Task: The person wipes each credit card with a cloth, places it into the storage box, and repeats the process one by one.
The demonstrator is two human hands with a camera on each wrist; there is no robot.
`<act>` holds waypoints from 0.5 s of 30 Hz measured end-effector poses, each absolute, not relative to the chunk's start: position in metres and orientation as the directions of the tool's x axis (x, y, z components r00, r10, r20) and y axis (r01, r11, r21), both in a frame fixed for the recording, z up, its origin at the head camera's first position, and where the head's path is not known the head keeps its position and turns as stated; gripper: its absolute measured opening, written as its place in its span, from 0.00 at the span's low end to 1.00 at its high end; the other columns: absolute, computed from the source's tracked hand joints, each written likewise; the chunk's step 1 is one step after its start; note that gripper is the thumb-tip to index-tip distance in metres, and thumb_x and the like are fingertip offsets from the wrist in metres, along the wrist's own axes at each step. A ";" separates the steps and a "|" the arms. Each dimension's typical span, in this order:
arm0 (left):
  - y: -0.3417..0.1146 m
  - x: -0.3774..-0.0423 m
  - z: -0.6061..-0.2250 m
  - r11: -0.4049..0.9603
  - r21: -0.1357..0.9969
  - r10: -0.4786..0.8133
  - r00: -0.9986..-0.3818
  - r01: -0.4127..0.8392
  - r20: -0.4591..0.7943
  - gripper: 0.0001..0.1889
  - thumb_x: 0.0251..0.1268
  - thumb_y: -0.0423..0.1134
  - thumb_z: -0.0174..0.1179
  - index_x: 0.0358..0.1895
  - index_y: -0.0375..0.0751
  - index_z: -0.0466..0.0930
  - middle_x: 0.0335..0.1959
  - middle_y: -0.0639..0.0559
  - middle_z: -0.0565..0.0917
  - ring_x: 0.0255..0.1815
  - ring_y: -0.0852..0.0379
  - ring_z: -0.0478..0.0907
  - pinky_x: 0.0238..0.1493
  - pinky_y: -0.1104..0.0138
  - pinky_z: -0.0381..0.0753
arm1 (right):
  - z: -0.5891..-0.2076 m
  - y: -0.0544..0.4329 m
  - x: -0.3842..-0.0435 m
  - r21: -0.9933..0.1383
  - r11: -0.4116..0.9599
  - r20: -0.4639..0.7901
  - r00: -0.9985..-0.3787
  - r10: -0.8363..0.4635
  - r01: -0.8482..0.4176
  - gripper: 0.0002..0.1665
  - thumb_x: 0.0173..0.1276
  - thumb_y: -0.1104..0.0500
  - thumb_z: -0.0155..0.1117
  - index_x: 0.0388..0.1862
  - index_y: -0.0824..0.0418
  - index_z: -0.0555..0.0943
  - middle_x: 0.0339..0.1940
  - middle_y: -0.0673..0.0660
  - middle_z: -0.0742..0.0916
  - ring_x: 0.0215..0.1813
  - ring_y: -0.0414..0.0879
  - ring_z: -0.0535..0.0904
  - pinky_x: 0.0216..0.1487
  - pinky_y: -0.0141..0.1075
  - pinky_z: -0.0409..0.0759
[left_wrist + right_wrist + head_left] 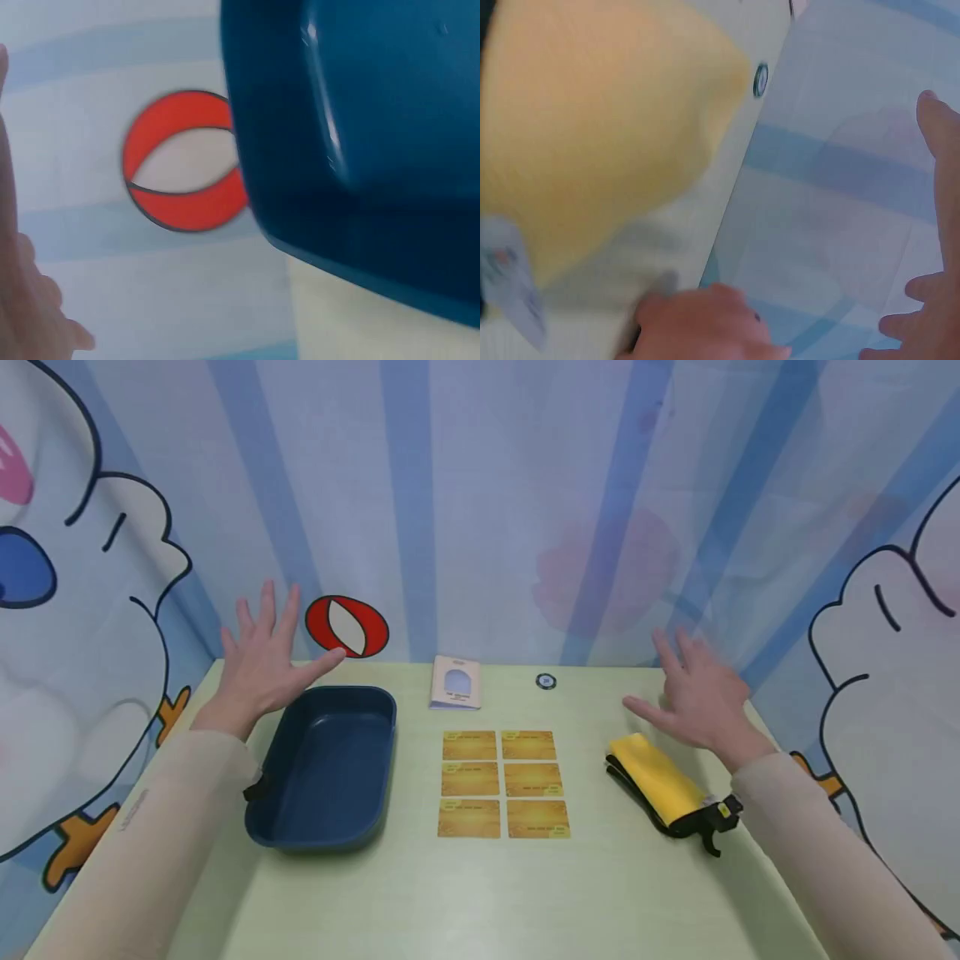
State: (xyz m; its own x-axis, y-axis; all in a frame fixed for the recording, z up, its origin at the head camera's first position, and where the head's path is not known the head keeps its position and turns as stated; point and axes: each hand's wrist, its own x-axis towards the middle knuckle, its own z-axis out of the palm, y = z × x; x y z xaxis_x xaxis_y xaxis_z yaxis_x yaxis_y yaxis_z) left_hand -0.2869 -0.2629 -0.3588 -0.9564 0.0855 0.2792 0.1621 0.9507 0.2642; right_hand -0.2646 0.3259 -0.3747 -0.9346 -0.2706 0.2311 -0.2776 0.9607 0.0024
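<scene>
My left hand (261, 672) is spread wide with nothing in it, over the far left corner of a deep blue rectangular tray (322, 777). In the left wrist view the tray (375, 195) fills the right side, and part of the hand (30, 300) shows at the left edge. Fingers apart, my right hand (697, 697) holds nothing above the far right of the table. Just nearer than it lies a folded yellow pouch (660, 781) with black edging and a black strap. That pouch (600, 120) looms large and blurred in the right wrist view.
Several gold cards (469, 779) lie in two columns mid-table. Behind them are a small pale booklet (456, 683) with an arch on its cover and a round dark-rimmed chip (546, 681). A striped blue cloth (480, 510) with cartoon prints encloses the pale table (480, 902).
</scene>
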 end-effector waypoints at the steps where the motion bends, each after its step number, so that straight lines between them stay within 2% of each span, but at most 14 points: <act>1: -0.260 -0.283 -0.357 0.947 0.274 0.089 -0.955 0.169 0.282 0.61 0.63 0.80 0.50 0.87 0.54 0.29 0.87 0.43 0.25 0.84 0.23 0.26 0.70 0.19 0.33 | -0.377 0.322 -0.260 -0.004 0.956 0.219 -0.933 -0.286 -0.294 0.66 0.69 0.22 0.56 0.89 0.55 0.42 0.85 0.74 0.55 0.81 0.78 0.53 0.68 0.71 0.68; 4: -0.251 -0.271 -0.352 0.934 0.292 0.118 -0.947 0.208 0.298 0.59 0.65 0.78 0.52 0.87 0.54 0.31 0.87 0.44 0.27 0.84 0.24 0.29 0.71 0.19 0.36 | -0.385 0.314 -0.242 -0.079 0.940 0.162 -0.934 -0.317 -0.333 0.64 0.71 0.24 0.57 0.89 0.55 0.42 0.86 0.73 0.54 0.80 0.77 0.57 0.66 0.69 0.71; 6: -0.244 -0.262 -0.350 0.919 0.307 0.146 -0.938 0.246 0.315 0.57 0.67 0.75 0.53 0.88 0.53 0.33 0.88 0.44 0.29 0.85 0.25 0.31 0.72 0.21 0.38 | -0.392 0.310 -0.232 -0.167 0.916 0.118 -0.930 -0.349 -0.365 0.63 0.73 0.27 0.59 0.89 0.56 0.42 0.86 0.73 0.53 0.80 0.76 0.57 0.74 0.71 0.62; 7: -0.241 -0.257 -0.350 0.909 0.316 0.164 -0.930 0.273 0.329 0.56 0.68 0.74 0.54 0.88 0.52 0.35 0.88 0.43 0.30 0.85 0.25 0.32 0.74 0.22 0.38 | -0.396 0.308 -0.227 -0.217 0.904 0.092 -0.930 -0.357 -0.368 0.62 0.73 0.27 0.59 0.89 0.56 0.42 0.86 0.73 0.51 0.81 0.75 0.56 0.74 0.71 0.63; 9: -0.233 -0.245 -0.348 0.884 0.335 0.198 -0.910 0.326 0.363 0.54 0.70 0.70 0.56 0.88 0.52 0.39 0.88 0.42 0.34 0.86 0.28 0.35 0.76 0.26 0.43 | -0.404 0.305 -0.217 -0.232 0.903 0.051 -0.931 -0.361 -0.363 0.62 0.72 0.25 0.58 0.89 0.55 0.44 0.86 0.73 0.52 0.81 0.74 0.56 0.69 0.70 0.70; 12: -0.218 -0.225 -0.347 0.844 0.348 0.253 -0.874 0.409 0.414 0.50 0.72 0.63 0.61 0.87 0.49 0.45 0.88 0.41 0.41 0.86 0.32 0.45 0.76 0.31 0.56 | -0.417 0.302 -0.206 -0.217 0.908 0.003 -0.930 -0.366 -0.358 0.63 0.70 0.24 0.59 0.89 0.57 0.49 0.84 0.75 0.55 0.80 0.76 0.57 0.68 0.70 0.71; 15: -0.199 -0.208 -0.346 0.789 0.384 0.299 -0.846 0.480 0.442 0.47 0.72 0.55 0.65 0.86 0.47 0.51 0.88 0.43 0.48 0.85 0.37 0.51 0.72 0.32 0.66 | -0.430 0.302 -0.199 -0.201 0.919 -0.037 -0.935 -0.352 -0.338 0.64 0.69 0.25 0.63 0.87 0.60 0.51 0.82 0.79 0.57 0.77 0.79 0.60 0.64 0.71 0.73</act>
State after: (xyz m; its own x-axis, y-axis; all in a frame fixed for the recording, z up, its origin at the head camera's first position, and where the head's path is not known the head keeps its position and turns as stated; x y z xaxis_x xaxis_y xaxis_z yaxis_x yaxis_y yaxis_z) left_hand -0.2081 -0.1993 -0.3459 -0.8457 0.2987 0.4423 0.4796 0.7890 0.3840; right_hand -0.1990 0.3022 -0.4297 -0.9351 -0.3523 -0.0374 -0.3384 0.9194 -0.2005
